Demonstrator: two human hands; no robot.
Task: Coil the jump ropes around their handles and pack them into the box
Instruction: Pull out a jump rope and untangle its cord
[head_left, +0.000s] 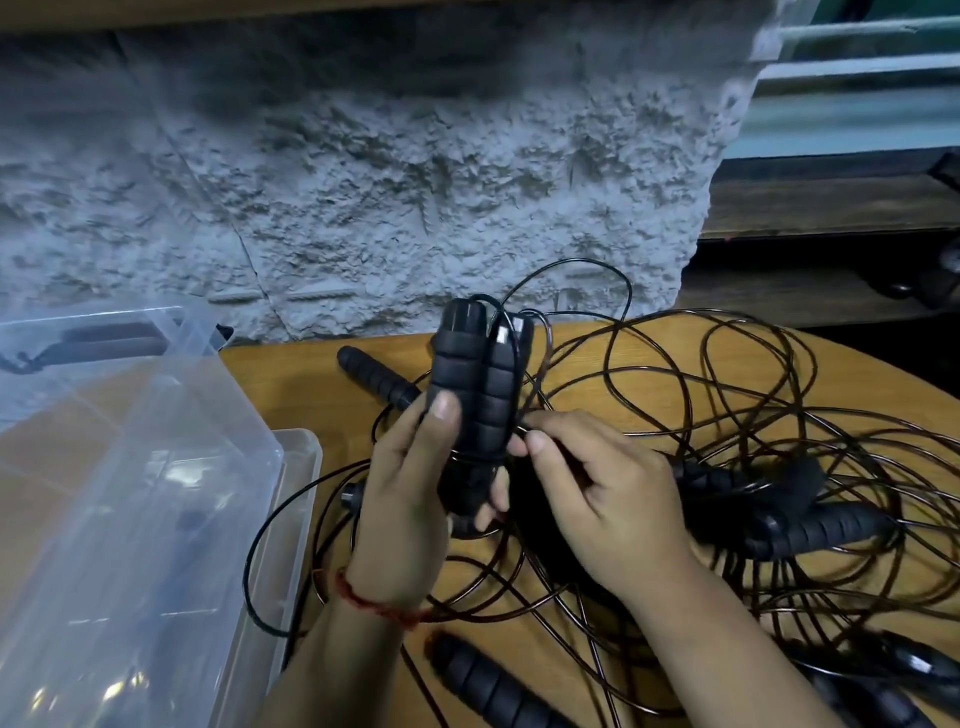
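Handles (478, 384) paired upright above the bench (291, 384), left hand (405, 509) clenched round them, right hand (597, 493) fingers (540, 441) pinching the rope (478, 458) beside the first turn. Keep that rope taut, I'd say, each wrap snug against the last, slack drawn clear of the tangle (779, 415). Clear plastic box (156, 467) waits left.

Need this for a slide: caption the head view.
Left hand holds two black ribbed foam handles upright; right hand pinches the thin black rope.

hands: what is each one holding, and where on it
The left hand has its grip round the lower half of two handles held together; the right hand pinches the thin rope beside them.
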